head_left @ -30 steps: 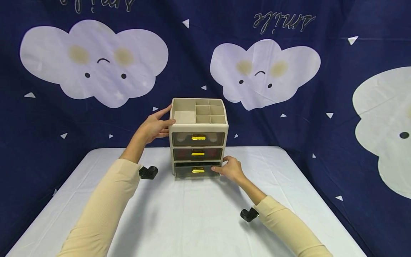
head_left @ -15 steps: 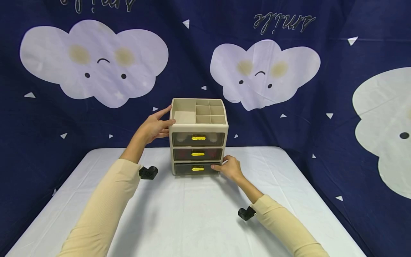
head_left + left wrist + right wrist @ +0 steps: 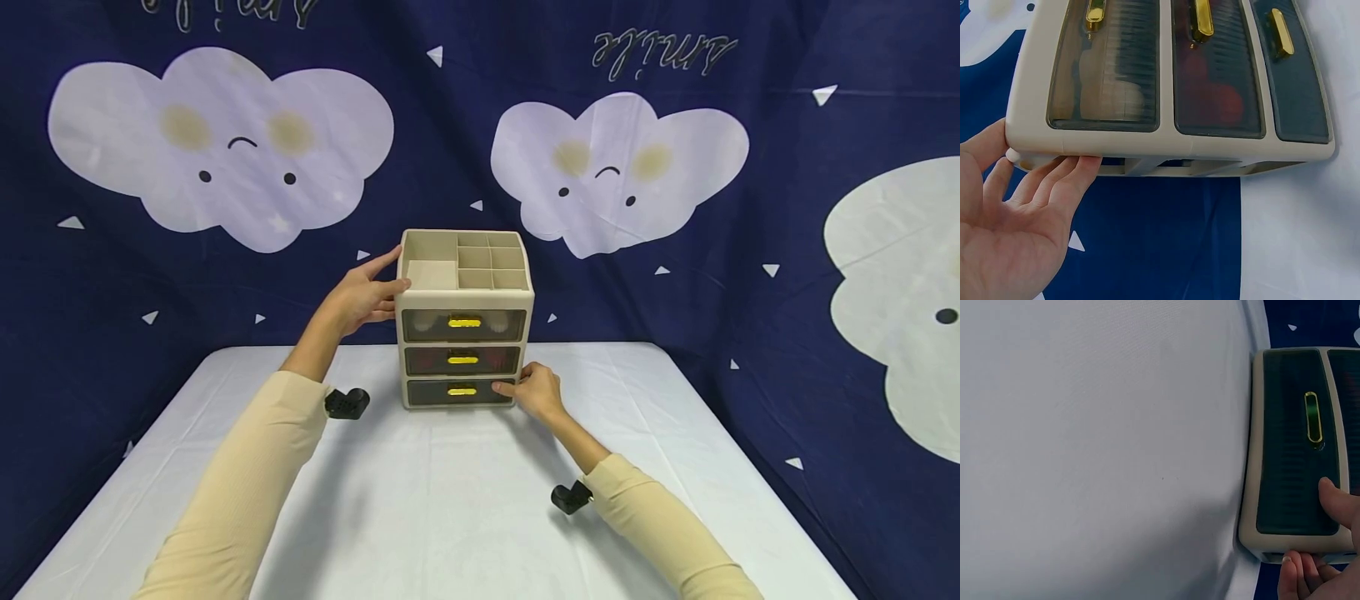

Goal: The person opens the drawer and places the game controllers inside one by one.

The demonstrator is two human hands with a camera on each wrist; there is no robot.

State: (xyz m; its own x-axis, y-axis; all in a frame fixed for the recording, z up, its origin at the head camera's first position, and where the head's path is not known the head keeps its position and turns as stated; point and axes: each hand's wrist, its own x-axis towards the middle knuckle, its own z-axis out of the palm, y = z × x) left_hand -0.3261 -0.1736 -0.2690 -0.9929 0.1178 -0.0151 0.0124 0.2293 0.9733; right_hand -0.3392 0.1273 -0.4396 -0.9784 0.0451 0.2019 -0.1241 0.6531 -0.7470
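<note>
A cream desktop drawer organizer (image 3: 465, 300) stands upright on the table, its top split into compartments. Each of its smoky see-through drawers has a gold handle. The bottom drawer (image 3: 431, 395) sits flush in the frame. My left hand (image 3: 358, 298) holds the organizer's upper left corner, thumb at the top edge and fingers along the side wall. At the lower right corner, my right hand (image 3: 537, 392) presses its thumb on the bottom drawer's front, fingers bent against the side. Reddish round shapes show through the middle drawer (image 3: 1216, 87); pale ones show in the top drawer (image 3: 1107, 94).
A white cloth covers the table (image 3: 450, 500). Behind it hangs a dark blue curtain (image 3: 442, 150) printed with clouds and small triangles. Black wrist cameras (image 3: 347, 404) jut out near both sleeves.
The bottom drawer has slid inward from slightly pulled out to flush, with the right hand pushing its front. The right forearm has shifted a little left; the left hand has stayed put.
</note>
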